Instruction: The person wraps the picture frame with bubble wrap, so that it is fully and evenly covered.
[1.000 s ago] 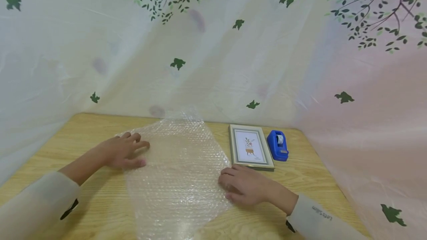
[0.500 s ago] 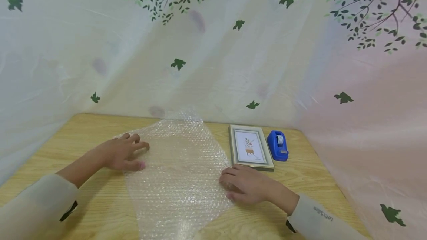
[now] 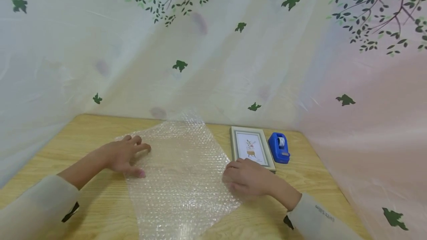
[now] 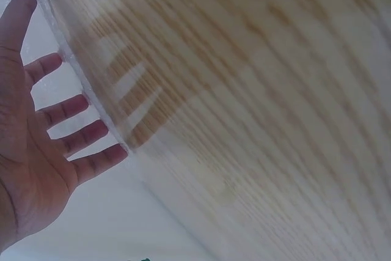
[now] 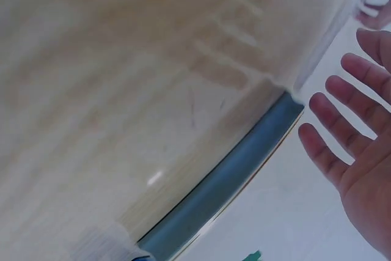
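A clear sheet of bubble wrap (image 3: 181, 173) lies across the middle of the wooden table. My left hand (image 3: 125, 155) rests with spread fingers on its left edge; in the left wrist view the fingertips (image 4: 116, 151) touch down along that edge. Just above the right edge of the wrap is my right hand (image 3: 248, 177), its fingers extended and apart in the right wrist view, with nothing held. Behind that hand a picture frame (image 3: 250, 142) with a plant print lies face up, its near edge partly covered by the hand. The frame's side (image 5: 226, 175) shows in the right wrist view.
A blue tape dispenser (image 3: 278, 149) stands close to the right side of the picture frame. At the back and sides, a pale curtain (image 3: 213, 84) with printed leaves and birds encloses the wooden table (image 3: 310, 180).
The right hand has come up off the bubble wrap and moved slightly right, toward the picture frame. The left thumb has shifted a little nearer; otherwise the left hand stays put.
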`<state>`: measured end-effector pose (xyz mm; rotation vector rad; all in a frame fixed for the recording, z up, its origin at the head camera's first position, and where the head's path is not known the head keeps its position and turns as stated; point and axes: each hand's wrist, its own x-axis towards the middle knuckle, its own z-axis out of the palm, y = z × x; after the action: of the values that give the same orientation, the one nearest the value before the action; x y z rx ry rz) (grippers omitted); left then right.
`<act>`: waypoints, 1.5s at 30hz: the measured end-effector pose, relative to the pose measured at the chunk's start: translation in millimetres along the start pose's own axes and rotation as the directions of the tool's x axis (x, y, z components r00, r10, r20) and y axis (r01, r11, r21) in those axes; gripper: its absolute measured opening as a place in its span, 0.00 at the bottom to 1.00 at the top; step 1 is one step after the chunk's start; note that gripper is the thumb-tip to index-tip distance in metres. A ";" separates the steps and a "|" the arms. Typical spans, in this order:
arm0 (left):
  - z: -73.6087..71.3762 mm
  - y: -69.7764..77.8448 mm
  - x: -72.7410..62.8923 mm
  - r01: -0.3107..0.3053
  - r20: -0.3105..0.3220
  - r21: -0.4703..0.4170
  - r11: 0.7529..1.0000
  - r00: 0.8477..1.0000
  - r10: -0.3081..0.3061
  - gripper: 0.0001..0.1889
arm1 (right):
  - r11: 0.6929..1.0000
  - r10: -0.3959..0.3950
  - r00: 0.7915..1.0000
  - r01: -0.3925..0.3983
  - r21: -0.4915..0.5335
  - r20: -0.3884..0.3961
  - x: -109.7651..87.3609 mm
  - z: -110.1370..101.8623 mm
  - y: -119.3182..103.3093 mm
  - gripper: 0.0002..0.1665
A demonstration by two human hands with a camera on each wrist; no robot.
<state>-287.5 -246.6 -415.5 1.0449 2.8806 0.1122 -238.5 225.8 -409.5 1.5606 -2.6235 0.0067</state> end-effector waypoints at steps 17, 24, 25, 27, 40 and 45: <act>-7.0 5.3 7.5 0.023 0.057 -0.009 1.000 0.998 -0.023 0.49 | 0.955 0.296 0.950 -0.291 0.063 -0.098 3.8 -14.5 67.0 0.18; -7.5 5.5 11.1 0.026 0.058 -0.001 1.000 0.998 -0.025 0.49 | 0.923 0.377 0.924 -0.368 0.115 -0.062 6.4 -16.9 98.7 0.22; -7.3 5.4 11.5 0.024 0.056 0.000 1.000 0.998 -0.024 0.49 | 0.917 0.386 0.921 -0.377 0.129 -0.055 6.8 -16.5 102.9 0.22; -6.6 4.9 12.2 0.020 0.051 0.000 1.000 0.998 -0.020 0.49 | 0.901 0.415 0.909 -0.405 0.154 -0.043 7.1 -16.9 109.6 0.23; -3.7 4.8 7.7 0.024 0.060 -0.012 1.000 0.998 -0.023 0.49 | 0.775 0.606 0.795 -0.580 0.252 -0.034 13.1 -7.9 133.1 0.26; -3.7 4.4 2.4 0.018 0.035 -0.007 1.000 0.999 -0.018 0.48 | 0.714 0.668 0.742 -0.615 0.335 -0.062 14.2 -2.6 141.6 0.26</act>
<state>-286.8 -241.9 -411.5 1.0089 2.8558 0.1020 -369.3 281.2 -399.9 0.5457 -2.9523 0.5828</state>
